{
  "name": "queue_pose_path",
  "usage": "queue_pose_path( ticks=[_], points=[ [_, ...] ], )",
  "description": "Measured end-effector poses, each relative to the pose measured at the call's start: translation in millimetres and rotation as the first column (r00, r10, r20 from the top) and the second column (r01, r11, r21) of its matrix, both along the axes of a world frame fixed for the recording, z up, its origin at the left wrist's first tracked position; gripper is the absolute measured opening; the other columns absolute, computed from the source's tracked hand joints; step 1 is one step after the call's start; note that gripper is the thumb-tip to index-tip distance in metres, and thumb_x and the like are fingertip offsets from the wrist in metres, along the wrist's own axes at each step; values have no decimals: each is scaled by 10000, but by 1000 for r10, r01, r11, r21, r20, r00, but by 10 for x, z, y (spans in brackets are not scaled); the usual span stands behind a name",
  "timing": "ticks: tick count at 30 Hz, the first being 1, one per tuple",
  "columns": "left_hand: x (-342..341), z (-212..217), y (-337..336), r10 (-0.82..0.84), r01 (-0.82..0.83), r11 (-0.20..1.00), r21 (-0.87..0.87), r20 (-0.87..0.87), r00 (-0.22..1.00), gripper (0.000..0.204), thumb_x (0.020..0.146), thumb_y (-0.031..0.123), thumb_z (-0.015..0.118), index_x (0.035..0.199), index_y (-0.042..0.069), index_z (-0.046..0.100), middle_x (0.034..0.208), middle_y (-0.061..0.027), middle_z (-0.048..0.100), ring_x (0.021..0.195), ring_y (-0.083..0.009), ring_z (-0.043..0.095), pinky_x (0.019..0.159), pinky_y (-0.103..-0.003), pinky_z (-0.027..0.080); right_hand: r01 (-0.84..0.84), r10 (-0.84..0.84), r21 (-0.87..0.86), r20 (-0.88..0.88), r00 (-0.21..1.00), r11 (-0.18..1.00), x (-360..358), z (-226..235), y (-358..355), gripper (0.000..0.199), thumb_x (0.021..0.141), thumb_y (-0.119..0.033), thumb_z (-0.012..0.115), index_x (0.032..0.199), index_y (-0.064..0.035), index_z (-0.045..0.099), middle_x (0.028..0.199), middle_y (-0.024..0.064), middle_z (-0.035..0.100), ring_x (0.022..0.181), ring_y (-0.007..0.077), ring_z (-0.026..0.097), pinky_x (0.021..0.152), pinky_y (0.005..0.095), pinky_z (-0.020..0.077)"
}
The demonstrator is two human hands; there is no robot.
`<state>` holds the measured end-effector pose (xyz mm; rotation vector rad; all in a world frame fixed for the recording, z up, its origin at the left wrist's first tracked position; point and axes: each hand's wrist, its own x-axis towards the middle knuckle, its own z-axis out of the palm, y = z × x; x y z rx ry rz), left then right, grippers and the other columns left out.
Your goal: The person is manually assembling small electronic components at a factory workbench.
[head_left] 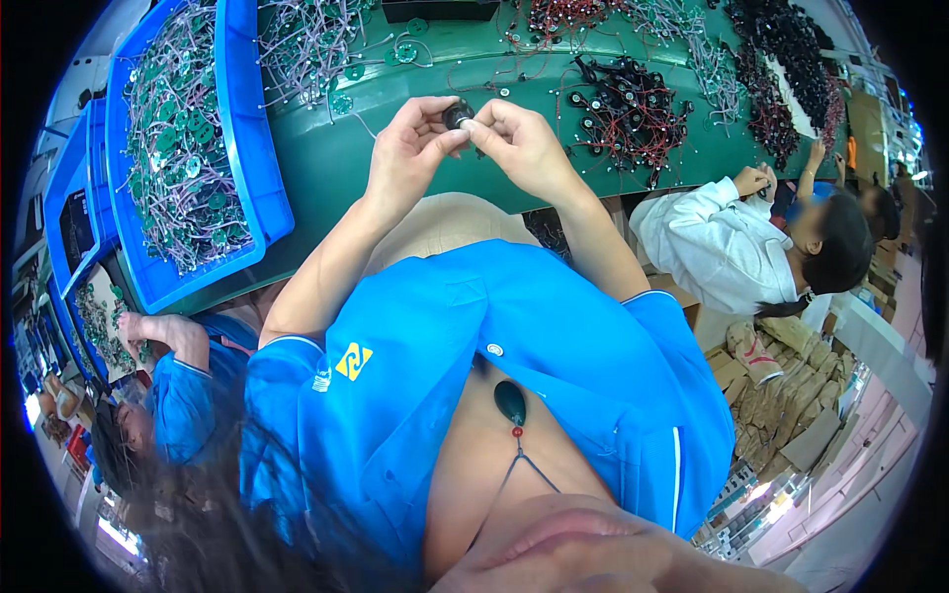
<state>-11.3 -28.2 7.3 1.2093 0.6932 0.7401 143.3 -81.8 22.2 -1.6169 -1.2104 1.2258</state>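
Note:
My left hand (410, 148) and my right hand (524, 148) meet over the near part of the green table. Between their fingertips is a small dark round part (457, 113) with a pale, shiny face, pinched from both sides. Fingers cover much of it, so its exact kind cannot be made out. Right of my hands lies a heap of black round parts with red wires (633, 114). Beyond my left hand spreads a loose pile of green circuit boards with pale wires (311, 49).
A blue bin (259, 148) full of wired green boards stands at the left on the green table (326, 217). More black parts (781, 40) lie far right. A person in a pale hoodie (722, 242) works at right, another in blue (188, 395) at left. Cardboard (801, 376) lies behind.

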Motion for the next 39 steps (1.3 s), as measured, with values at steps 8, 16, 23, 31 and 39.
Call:
queue_pose_path(
  ticks=[8, 16, 23, 31, 39],
  points=[
    [-24, -31, -12, -16, 18, 995, 94, -22, 1000, 240, 843, 13, 552, 1072, -37, 499, 864, -90, 597, 742, -123, 584, 639, -239, 486, -136, 123, -23, -286, 950, 990, 112, -18, 42, 165, 852, -150, 572, 743, -28, 544, 623, -49, 498, 559, 15, 396, 477, 207, 314],
    [20, -93, -2, 62, -57, 996, 69, -75, 995, 216, 857, 36, 539, 1057, -37, 504, 858, -81, 596, 709, -114, 585, 611, -236, 489, 13, -14, -4, -108, 994, 1000, -40, -90, -12, 235, 834, -224, 603, 735, -26, 525, 549, -17, 501, 514, 48, 417, 461, 248, 316],
    [4, -70, 46, -29, 20, 996, -91, -107, 994, 215, 849, 44, 554, 1038, -44, 503, 865, -71, 583, 710, -106, 569, 625, -216, 476, -20, 27, -38, 192, 981, 999, -59, -25, -64, 198, 847, -183, 586, 767, -27, 492, 560, 6, 509, 502, 42, 413, 446, 239, 317],
    [24, -141, 59, 9, -29, 996, -88, -214, 977, 173, 828, 42, 564, 974, -39, 520, 827, -61, 583, 697, -101, 558, 630, -209, 461, -45, 17, 84, 305, 952, 995, -148, -79, -100, 181, 812, -223, 591, 765, -78, 493, 578, 75, 548, 506, 253, 515, 471, 374, 377],
    [102, -326, 108, 13, -44, 983, -179, -172, 985, 157, 800, 18, 568, 937, -40, 517, 762, -59, 588, 616, -86, 542, 554, -199, 448, -72, -140, 348, 549, 824, 935, -90, -365, -103, 270, 778, -219, 616, 965, -53, 517, 716, 45, 566, 713, 243, 554, 644, 373, 412]
  ],
)
